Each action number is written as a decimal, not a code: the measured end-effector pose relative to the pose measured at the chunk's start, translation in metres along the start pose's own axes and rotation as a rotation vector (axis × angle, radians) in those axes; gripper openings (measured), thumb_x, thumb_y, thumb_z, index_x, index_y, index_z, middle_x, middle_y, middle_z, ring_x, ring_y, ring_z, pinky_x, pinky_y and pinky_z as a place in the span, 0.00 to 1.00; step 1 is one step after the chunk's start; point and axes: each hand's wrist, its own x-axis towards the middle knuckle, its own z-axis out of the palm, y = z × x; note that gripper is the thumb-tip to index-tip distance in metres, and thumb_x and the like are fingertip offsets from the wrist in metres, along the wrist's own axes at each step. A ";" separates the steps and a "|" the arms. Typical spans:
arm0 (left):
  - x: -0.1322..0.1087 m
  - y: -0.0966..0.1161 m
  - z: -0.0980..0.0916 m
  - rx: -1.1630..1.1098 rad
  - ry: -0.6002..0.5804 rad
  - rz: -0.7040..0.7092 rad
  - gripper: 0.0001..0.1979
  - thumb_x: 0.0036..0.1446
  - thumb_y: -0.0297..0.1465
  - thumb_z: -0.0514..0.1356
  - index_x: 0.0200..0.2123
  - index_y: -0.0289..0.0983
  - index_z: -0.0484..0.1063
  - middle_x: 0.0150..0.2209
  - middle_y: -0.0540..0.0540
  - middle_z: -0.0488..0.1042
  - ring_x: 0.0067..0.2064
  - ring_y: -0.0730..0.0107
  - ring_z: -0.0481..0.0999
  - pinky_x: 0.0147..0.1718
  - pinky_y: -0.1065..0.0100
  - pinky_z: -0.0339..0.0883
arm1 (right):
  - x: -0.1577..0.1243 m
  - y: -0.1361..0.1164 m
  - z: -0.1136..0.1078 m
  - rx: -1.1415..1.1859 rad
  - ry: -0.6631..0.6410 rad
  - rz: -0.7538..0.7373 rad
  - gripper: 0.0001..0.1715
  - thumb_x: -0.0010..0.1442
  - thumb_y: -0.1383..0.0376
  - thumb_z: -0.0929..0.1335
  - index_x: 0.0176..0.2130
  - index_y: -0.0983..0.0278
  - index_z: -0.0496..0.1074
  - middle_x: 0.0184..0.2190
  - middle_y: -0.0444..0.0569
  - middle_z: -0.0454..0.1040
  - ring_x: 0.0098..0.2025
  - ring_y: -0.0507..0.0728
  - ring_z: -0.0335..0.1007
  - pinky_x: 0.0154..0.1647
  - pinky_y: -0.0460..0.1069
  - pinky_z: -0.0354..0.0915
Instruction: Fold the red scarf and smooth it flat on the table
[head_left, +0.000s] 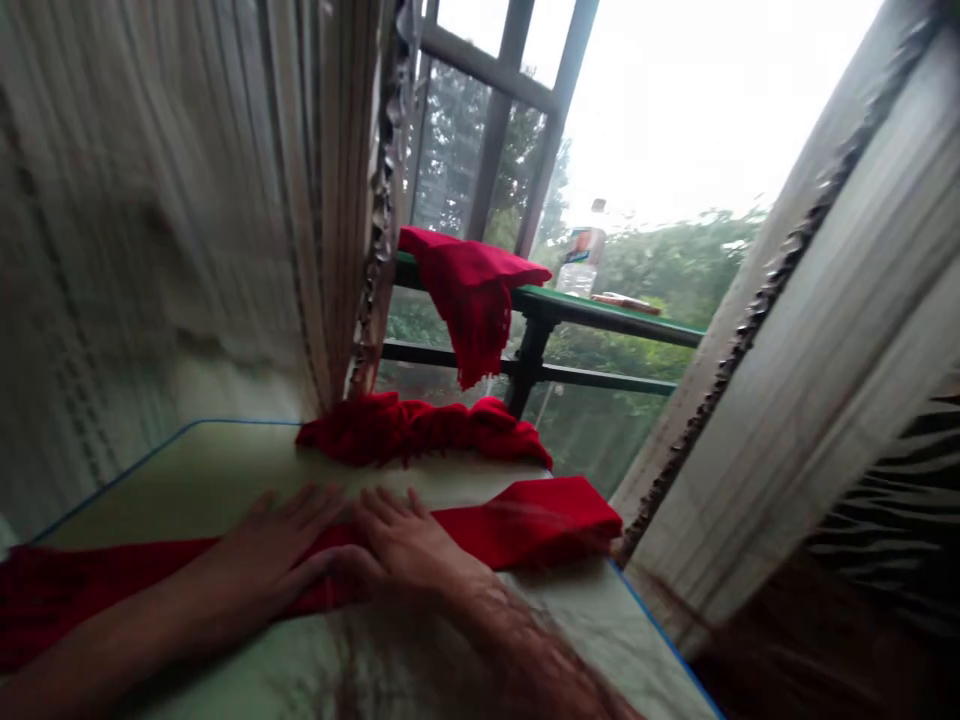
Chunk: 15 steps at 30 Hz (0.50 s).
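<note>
Red cloth (525, 525) is laid flat on board (187, 480), left hand (277, 550) and right hand (412, 545) resting on it, fingers spread wide, nothing gripped. Bunched fold (412, 430) beyond is still unsmoothed; more cloth (469, 300) is draped over green rail (600, 312).

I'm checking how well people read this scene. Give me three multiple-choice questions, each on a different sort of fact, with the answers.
1. Where does the plastic bottle stand?
A) On the floor
B) On the green-topped rail beyond the window opening
C) In a hand

2. What colour is the cloth under the hands?
A) Red
B) Blue
C) White

3. How are the left hand and right hand placed?
A) Raised in fists
B) Gripping the bottle
C) Lying open

Answers: 1 B, its base meets the rail. 2 A, the red cloth runs beneath both hands. 3 C, the fingers lie spread on the cloth.
</note>
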 end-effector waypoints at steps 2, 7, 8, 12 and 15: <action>0.001 0.012 -0.019 -0.034 -0.126 -0.022 0.32 0.72 0.50 0.48 0.72 0.41 0.58 0.72 0.40 0.56 0.72 0.43 0.55 0.68 0.41 0.48 | 0.000 0.001 0.001 0.089 -0.033 0.042 0.41 0.72 0.43 0.56 0.71 0.66 0.56 0.73 0.62 0.56 0.75 0.68 0.47 0.73 0.71 0.46; 0.005 0.031 -0.047 0.009 -0.223 -0.080 0.30 0.74 0.43 0.44 0.73 0.37 0.53 0.74 0.41 0.50 0.75 0.50 0.47 0.70 0.39 0.40 | 0.000 0.000 0.005 0.121 -0.093 0.026 0.47 0.72 0.42 0.54 0.73 0.73 0.50 0.74 0.64 0.48 0.76 0.66 0.40 0.75 0.69 0.38; 0.006 0.033 -0.050 0.025 -0.230 -0.075 0.30 0.74 0.41 0.43 0.73 0.36 0.52 0.74 0.41 0.49 0.75 0.52 0.45 0.71 0.40 0.38 | 0.000 -0.001 0.004 0.117 -0.113 0.026 0.48 0.72 0.41 0.54 0.73 0.74 0.50 0.74 0.64 0.47 0.77 0.66 0.39 0.75 0.69 0.37; 0.008 0.037 -0.053 0.067 -0.237 -0.099 0.30 0.74 0.38 0.42 0.74 0.33 0.47 0.75 0.42 0.44 0.76 0.54 0.41 0.71 0.42 0.36 | 0.002 -0.003 0.003 0.075 -0.129 0.025 0.51 0.71 0.40 0.53 0.74 0.74 0.44 0.75 0.60 0.41 0.77 0.64 0.33 0.76 0.68 0.33; 0.007 0.037 -0.049 0.068 -0.258 -0.099 0.31 0.74 0.40 0.43 0.74 0.34 0.47 0.75 0.43 0.44 0.76 0.54 0.39 0.71 0.43 0.36 | 0.002 -0.005 0.003 0.053 -0.117 0.033 0.51 0.71 0.39 0.53 0.74 0.73 0.44 0.76 0.59 0.41 0.77 0.63 0.33 0.76 0.67 0.33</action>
